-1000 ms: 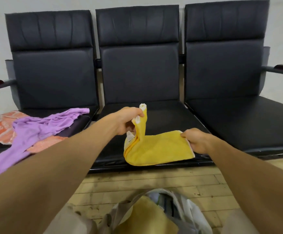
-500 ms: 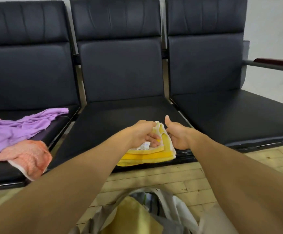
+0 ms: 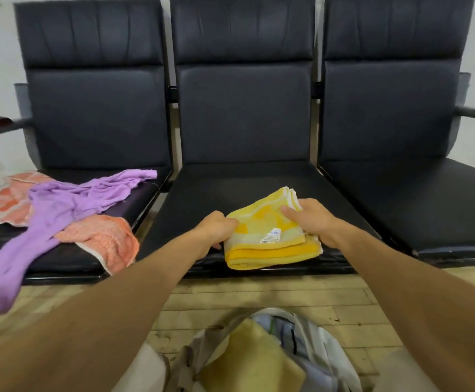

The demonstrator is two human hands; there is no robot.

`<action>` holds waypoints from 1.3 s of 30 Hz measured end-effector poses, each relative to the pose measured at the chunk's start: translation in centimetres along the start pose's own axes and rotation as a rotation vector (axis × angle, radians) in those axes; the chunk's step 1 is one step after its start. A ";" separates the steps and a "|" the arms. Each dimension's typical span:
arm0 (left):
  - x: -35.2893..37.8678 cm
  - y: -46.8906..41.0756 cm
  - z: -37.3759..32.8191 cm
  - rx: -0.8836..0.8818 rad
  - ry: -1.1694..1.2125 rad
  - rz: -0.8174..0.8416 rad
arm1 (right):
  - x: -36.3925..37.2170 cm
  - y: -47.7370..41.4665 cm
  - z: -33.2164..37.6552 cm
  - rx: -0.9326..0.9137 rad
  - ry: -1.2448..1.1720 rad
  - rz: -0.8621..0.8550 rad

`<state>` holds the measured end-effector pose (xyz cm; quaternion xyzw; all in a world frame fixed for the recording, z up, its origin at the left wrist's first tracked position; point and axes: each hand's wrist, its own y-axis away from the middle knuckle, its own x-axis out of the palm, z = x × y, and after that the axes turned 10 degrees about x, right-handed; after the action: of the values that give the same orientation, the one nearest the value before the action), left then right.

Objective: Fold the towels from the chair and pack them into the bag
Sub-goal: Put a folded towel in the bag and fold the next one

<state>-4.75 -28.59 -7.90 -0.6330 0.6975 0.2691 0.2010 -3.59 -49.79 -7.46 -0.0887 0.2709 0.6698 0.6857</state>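
The row of three black padded chairs carries everything. The middle seat (image 3: 230,188) holds the task's piece at its front edge, the left seat (image 3: 69,257) holds the loose pile, and the right seat (image 3: 400,207) holds no cloth. On the floor below the middle seat's front edge, one bag (image 3: 329,349) gapes open with a pale yellow cloth (image 3: 247,360) already in it. Its soft walls look likely to sag, so the mouth may need holding wide. The purple towel (image 3: 61,210) sprawls across the left seat and hangs over its front edge. It looks thin, limp and light, and is best lifted by two corners so it hangs flat. An orange towel (image 3: 103,236) lies under it at the front right corner. More orange cloth shows at the left edge, and I cannot tell whether that is a second towel. The yellow towel (image 3: 267,244) is folded into a thick stack of layers. It is soft, light terry with nothing to break, but the layers could slide open, so it wants gripping on both short sides through the whole stack. The left hand (image 3: 216,230) grips its left side with the fingers curled under. The right hand (image 3: 312,219) clasps the right side, thumb on top. One small white label (image 3: 271,238) lies on the top layer. That makes three chairs, one bag, three towels for certain, two hands and one label.
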 end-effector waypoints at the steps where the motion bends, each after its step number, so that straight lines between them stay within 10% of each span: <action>1: -0.2 0.0 0.1 -0.011 0.068 -0.010 | 0.0 0.6 0.6 -0.049 -0.086 0.044; 9: -2.1 1.7 -0.1 -0.137 0.863 0.126 | -0.2 3.4 3.3 -0.153 -0.429 0.332; 19: -1.7 7.0 -0.2 -0.049 0.901 0.238 | -2.6 6.6 0.8 0.057 -0.189 0.368; 33: 7.9 14.4 6.6 -0.126 0.401 0.471 | -0.8 10.5 -8.7 0.130 0.443 0.360; 39: 8.8 13.5 7.5 -0.259 -0.400 0.925 | 5.4 9.9 -14.4 0.071 0.686 0.329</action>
<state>-19.64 -29.98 -17.57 -0.2144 0.8133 0.5295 0.1107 -17.06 -51.22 -19.80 -0.2393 0.5181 0.6925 0.4414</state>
